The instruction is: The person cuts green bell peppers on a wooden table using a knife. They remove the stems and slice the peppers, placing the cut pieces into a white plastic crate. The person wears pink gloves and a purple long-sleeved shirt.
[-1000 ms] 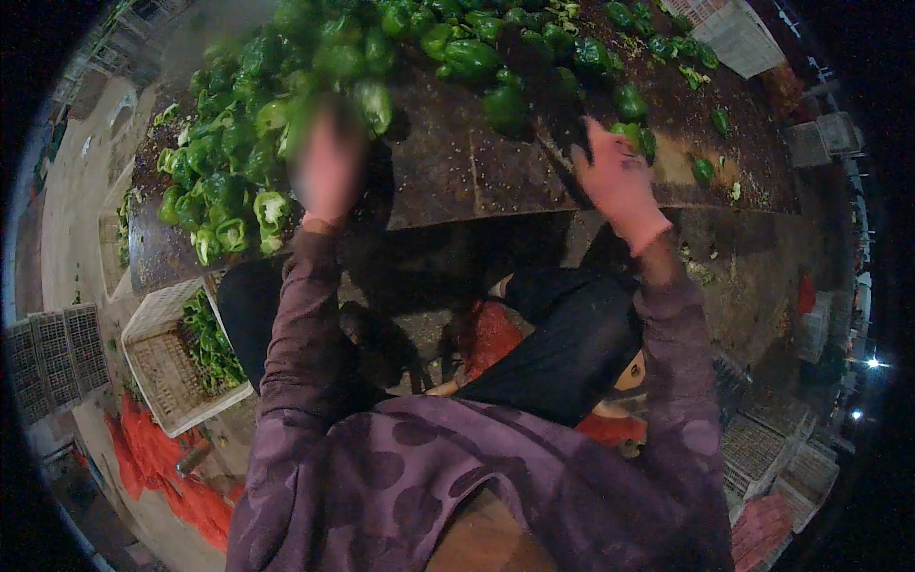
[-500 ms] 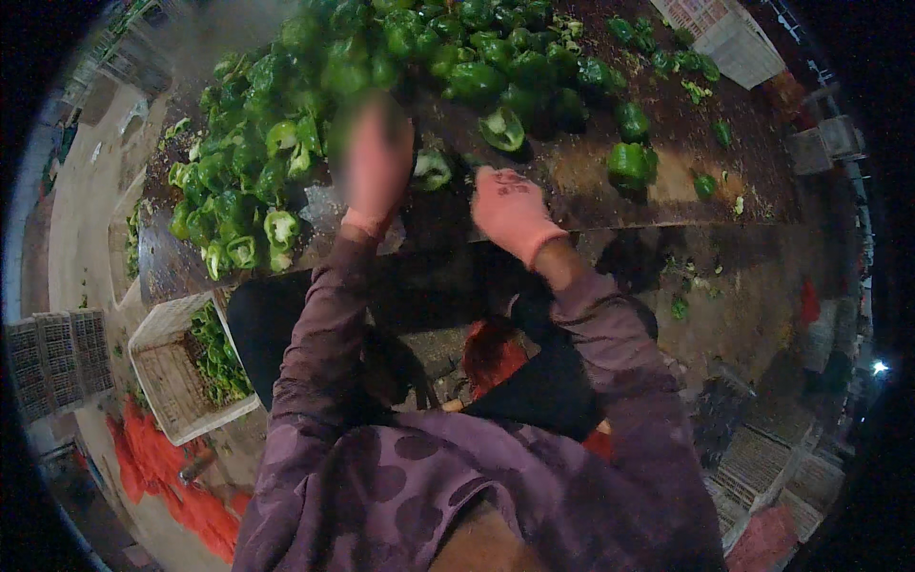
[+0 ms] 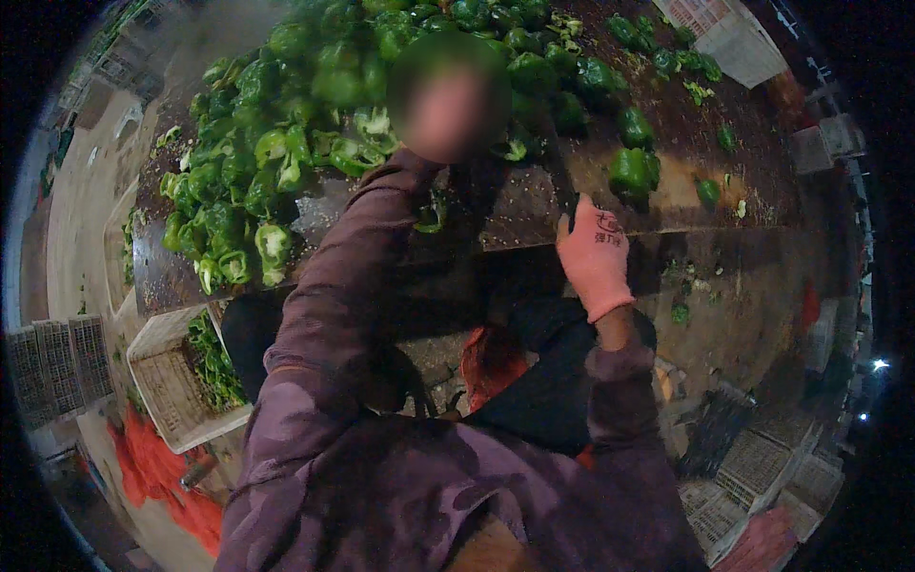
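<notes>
My left hand [image 3: 450,105] reaches over the green bell peppers [image 3: 224,181] heaped on the dark tabletop [image 3: 519,210]; a blur covers it, so its fingers and anything in them are hidden. Cut pepper halves [image 3: 355,155] lie beside that wrist, and another cut piece [image 3: 432,212] rests under the forearm near the table's edge. In a salmon-pink glove, my right hand [image 3: 596,255] is closed at the front edge of the table. A small dark object [image 3: 572,212] shows between its thumb and fingers, too little to name. Nearest to it stands a whole green pepper [image 3: 631,173].
At my lower left is a pale plastic crate [image 3: 176,381] holding green pieces. Red netting-like cloth [image 3: 167,477] lies on the floor beside it. Grey crates [image 3: 753,467] stand at lower right, and a white basket [image 3: 739,43] sits on the table's far right.
My left hand has moved right and farther over the pile. My right hand has drawn away to the right and slightly nearer to me. Cut halves now lie by the left wrist.
</notes>
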Tool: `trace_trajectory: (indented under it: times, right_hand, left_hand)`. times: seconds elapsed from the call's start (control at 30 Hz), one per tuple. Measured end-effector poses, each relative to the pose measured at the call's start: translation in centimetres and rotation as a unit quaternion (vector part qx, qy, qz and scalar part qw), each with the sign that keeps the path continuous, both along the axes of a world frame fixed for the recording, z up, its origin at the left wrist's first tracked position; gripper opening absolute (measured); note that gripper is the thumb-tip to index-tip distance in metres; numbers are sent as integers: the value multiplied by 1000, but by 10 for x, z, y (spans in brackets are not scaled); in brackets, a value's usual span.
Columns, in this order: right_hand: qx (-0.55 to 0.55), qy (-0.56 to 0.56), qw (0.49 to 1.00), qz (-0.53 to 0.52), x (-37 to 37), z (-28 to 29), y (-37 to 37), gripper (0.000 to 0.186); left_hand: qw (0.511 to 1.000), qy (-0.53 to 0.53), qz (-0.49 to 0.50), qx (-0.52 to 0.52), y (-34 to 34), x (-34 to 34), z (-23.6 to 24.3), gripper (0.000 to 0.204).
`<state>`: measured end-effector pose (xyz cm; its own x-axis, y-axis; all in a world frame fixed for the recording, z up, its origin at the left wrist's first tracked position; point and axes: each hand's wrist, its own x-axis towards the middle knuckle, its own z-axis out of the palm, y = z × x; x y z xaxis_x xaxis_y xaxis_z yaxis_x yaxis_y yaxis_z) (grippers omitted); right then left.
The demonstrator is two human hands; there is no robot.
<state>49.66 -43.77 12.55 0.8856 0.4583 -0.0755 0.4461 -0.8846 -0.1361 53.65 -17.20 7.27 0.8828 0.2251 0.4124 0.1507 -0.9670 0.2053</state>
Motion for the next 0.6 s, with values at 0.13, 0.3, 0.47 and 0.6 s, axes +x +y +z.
trace_trajectory:
  times: [0.13,0.3,0.47,0.6]
  right_hand:
    - [25,-17,999,33,-4,-14,-1,31]
    - [59,-25,998,14,-7,-16,-6,30]
    - [109,-41,993,-10,-4,-16,-11,31]
    - [155,-14,988,-4,-3,-12,-10,32]
  left_hand:
    - [999,37,-16,2,3,-1,5,43]
    - [998,49,-45,-3,15,-5,6,42]
    - [993,114,-39,19,8,9,17,41]
    - [987,147,-67,-5,-7,-16,26,40]
